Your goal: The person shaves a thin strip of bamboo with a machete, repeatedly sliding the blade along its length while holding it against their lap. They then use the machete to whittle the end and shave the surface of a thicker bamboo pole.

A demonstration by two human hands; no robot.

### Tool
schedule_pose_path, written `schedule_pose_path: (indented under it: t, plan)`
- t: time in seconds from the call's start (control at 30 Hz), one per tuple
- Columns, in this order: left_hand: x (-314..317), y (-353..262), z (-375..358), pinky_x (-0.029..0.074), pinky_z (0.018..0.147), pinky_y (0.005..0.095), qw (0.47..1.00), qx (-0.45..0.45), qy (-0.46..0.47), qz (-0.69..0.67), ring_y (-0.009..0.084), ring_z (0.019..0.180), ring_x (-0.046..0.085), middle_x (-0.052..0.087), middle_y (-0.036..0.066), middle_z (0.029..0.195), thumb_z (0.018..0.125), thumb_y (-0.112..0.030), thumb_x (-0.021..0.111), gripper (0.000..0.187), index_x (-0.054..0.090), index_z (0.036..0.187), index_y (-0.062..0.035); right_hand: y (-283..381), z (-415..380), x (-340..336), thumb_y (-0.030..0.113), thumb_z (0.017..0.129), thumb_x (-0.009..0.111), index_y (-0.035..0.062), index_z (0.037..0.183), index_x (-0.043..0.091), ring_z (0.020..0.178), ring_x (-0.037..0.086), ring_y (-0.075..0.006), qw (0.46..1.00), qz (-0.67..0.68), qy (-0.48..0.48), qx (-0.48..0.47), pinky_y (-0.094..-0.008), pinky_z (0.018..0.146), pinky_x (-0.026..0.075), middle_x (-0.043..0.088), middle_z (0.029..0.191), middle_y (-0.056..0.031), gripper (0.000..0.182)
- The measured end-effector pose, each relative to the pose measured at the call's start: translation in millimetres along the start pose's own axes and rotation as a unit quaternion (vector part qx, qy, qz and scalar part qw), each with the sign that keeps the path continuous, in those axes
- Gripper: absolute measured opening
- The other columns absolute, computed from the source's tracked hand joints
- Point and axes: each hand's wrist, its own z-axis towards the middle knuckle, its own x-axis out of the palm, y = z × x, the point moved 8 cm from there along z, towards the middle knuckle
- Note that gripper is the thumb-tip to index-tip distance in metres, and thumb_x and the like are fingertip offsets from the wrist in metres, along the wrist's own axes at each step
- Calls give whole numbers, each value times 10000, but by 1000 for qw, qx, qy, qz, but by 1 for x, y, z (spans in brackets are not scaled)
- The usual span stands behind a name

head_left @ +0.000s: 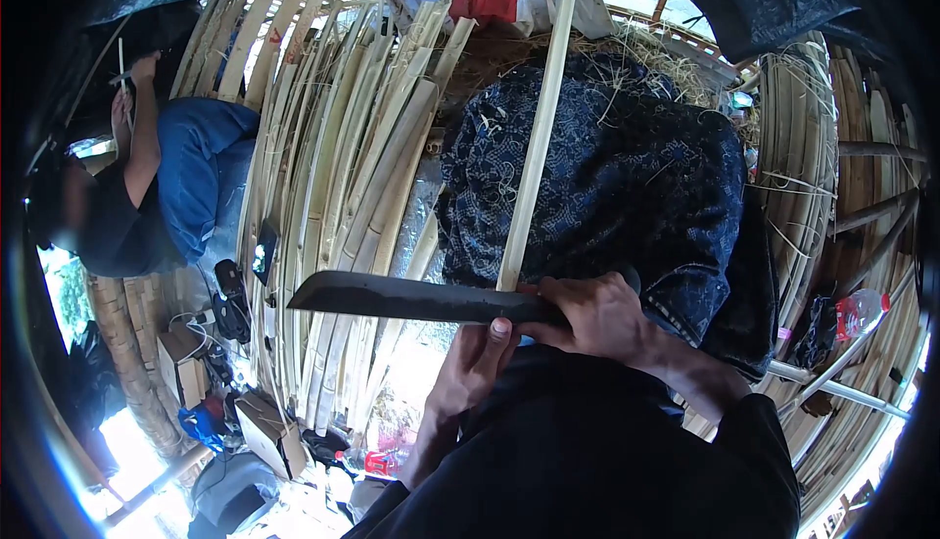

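Your right hand (597,314) is clamped on the handle end of a long, dark, flat metal knife (421,299), blade toward 9 o'clock. Your left hand (475,368) is pinched together under it; its hold is partly hidden. 1 pale, narrow bamboo strip (537,147) runs toward 12 o'clock over blue-patterned cloth (636,177).

I have a long, broad knife (411,298) with a dark, smudged blade, running crosswise at the near side of the patterned blue cloth (627,157), its slanted tip reaching out past the cloth's left side. From the blade, I see a pale, narrow bamboo strip (540,142) extend over the cloth and beyond its far edge, long, unbroken and leaning slightly right.
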Motion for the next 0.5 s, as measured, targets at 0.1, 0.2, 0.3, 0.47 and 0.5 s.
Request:
schedule_pose_path:
  t: [0.1,0.2,0.3,0.47,0.5]
  plan:
    - [-17,29,8,358,570,260,995,8,-93,27,68,661,423,503,-14,853,1061,-302,494,337,510,1242,-18,-2,0,3,488,910,667,56,882,629,551,688,-216,999,-18,5,26,-332,496,553,680,697,-85,435]
    - [-21,29,11,402,586,307,967,180,-42,-174,120,665,471,554,40,879,1054,-296,509,305,548,1139,-5,-4,-2,4,488,894,687,50,849,624,554,688,-211,998,-34,-23,42,-330,488,546,667,681,-80,445]
    - [-26,27,17,415,571,338,913,145,-100,368,152,630,500,567,90,773,1054,-263,498,283,564,1052,12,-5,-2,0,494,878,702,49,820,621,552,683,-204,996,-52,-57,47,-329,481,540,655,666,-72,456]
    - [-21,17,22,385,512,354,966,61,-160,195,155,527,461,490,76,591,1070,-284,440,379,524,860,21,-10,-2,2,497,862,715,50,808,616,543,674,-201,994,-73,-59,55,-327,477,538,645,659,-62,461]
    - [-20,17,22,385,512,354,966,60,-161,195,155,527,461,490,76,591,1070,-284,440,379,524,860,21,-9,-3,1,494,857,720,51,804,613,543,674,-201,993,-78,-67,53,-326,476,537,639,652,-60,458]
